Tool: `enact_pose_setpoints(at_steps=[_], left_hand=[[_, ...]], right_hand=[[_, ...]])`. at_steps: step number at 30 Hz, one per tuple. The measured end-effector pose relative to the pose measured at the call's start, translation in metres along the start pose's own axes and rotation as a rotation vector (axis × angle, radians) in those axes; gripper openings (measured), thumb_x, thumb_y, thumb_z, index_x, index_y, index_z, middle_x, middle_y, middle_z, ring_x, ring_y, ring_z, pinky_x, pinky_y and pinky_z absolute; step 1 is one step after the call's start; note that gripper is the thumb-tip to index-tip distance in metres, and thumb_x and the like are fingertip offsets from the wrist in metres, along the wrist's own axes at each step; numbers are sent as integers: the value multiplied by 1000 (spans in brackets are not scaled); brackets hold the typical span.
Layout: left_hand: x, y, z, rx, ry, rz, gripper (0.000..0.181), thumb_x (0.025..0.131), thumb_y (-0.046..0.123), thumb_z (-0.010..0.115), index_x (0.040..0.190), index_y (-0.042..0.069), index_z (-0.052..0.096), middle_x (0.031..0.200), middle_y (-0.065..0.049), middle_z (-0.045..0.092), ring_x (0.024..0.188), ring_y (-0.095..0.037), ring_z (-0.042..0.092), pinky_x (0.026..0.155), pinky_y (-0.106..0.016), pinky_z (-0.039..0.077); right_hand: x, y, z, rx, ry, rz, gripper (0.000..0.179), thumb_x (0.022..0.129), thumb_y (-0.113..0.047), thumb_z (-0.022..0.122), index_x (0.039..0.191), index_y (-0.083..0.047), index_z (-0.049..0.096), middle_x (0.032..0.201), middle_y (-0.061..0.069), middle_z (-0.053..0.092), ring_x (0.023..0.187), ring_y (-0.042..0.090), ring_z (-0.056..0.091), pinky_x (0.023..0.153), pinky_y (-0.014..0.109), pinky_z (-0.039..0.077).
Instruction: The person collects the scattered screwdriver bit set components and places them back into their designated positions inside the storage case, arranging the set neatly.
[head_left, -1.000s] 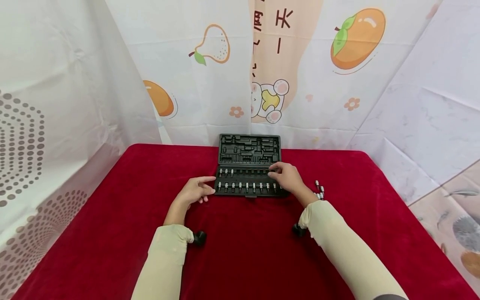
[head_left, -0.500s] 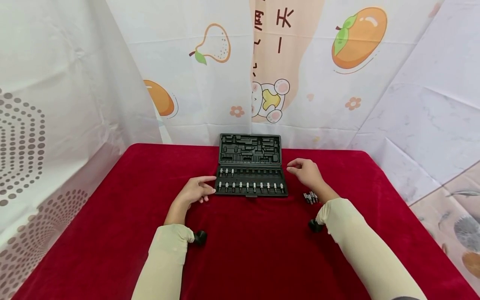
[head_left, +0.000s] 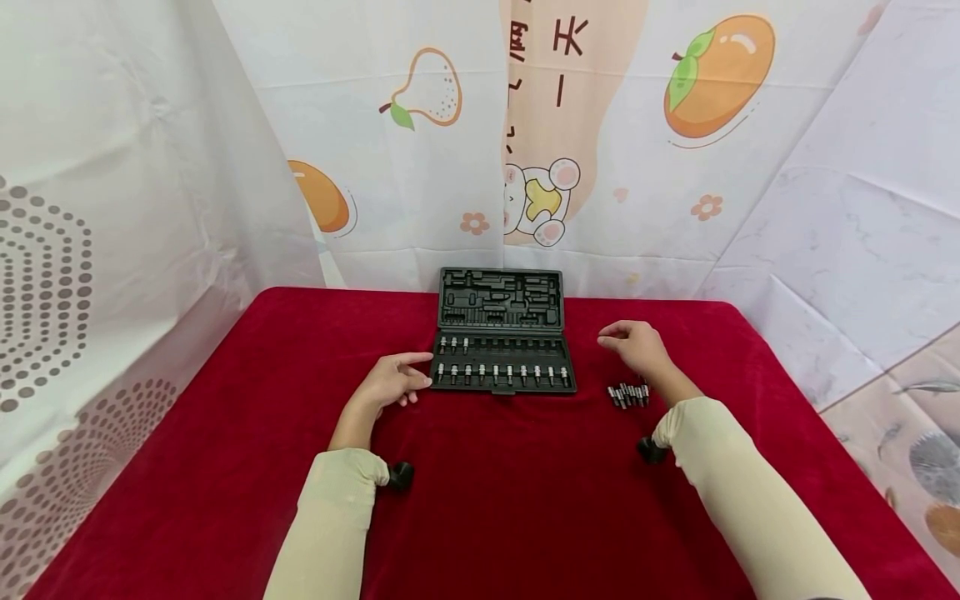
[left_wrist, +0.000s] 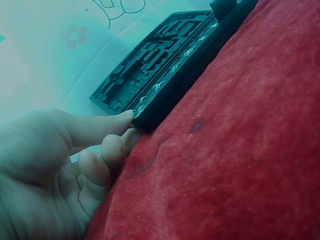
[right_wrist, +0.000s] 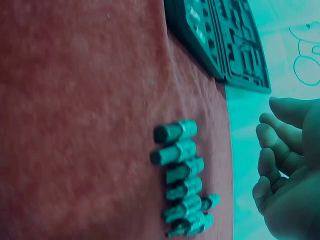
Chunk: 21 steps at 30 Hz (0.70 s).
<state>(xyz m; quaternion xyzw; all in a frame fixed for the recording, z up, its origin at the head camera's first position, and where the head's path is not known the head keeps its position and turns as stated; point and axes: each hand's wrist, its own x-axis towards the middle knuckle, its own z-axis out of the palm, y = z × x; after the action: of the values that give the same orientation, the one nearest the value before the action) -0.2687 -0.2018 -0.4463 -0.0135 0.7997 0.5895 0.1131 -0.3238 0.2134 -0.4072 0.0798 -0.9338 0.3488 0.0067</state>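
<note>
A black socket case (head_left: 502,358) lies opened out on the red cloth, its lid tipped back. Silver bit sockets (head_left: 509,372) fill the front row; a few more sit at the left end of the back row, whose other slots hold none. My left hand (head_left: 386,382) rests at the case's left side, index finger and thumb touching its edge, other fingers loosely bent. To the right of the case hovers my right hand (head_left: 633,343), fingers relaxed and holding nothing. Just in front of it several loose bit sockets (right_wrist: 182,172) lie side by side on the cloth.
The red cloth (head_left: 480,500) covers the whole table. A white printed curtain (head_left: 600,208) hangs right behind the case, with more sheeting at both sides. Dark wrist cameras (head_left: 401,476) sit under both sleeves.
My right hand has moved off the case's back row to the right, drawing away from it and uncovering the front row's right end. The left hand has kept its place.
</note>
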Motion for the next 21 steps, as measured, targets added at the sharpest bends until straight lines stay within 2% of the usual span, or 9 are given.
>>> enact_pose_setpoints(at_steps=[6, 10, 15, 21], left_hand=[[1, -1, 0, 8, -6, 6, 52, 89, 3, 68, 139, 5, 54, 97, -14, 69, 54, -14, 56, 47, -23, 44], [1, -1, -1, 5, -5, 6, 52, 89, 3, 69, 139, 5, 54, 96, -14, 70, 53, -14, 55, 47, -23, 44], [0, -1, 0, 1, -1, 6, 52, 88, 2, 69, 139, 5, 54, 95, -13, 70, 53, -13, 55, 47, -23, 44], [-1, 1, 0, -5, 0, 4, 52, 88, 2, 69, 138, 5, 55, 94, -12, 70, 53, -13, 55, 47, -23, 44]], right_hand=[[-3, 7, -10, -8, -31, 64, 29, 96, -20, 63, 114, 3, 67, 102, 19, 65, 84, 29, 55, 71, 38, 46], [-4, 13, -15, -43, -47, 102, 30, 95, -20, 63, 114, 3, 66, 107, 20, 64, 91, 31, 56, 75, 39, 47], [-4, 20, -19, -88, -60, 98, 30, 91, -17, 67, 112, 5, 66, 112, 24, 63, 100, 38, 56, 79, 44, 47], [-4, 25, -23, -120, -95, 106, 31, 87, -14, 70, 110, 6, 66, 106, 24, 63, 95, 36, 54, 77, 43, 45]])
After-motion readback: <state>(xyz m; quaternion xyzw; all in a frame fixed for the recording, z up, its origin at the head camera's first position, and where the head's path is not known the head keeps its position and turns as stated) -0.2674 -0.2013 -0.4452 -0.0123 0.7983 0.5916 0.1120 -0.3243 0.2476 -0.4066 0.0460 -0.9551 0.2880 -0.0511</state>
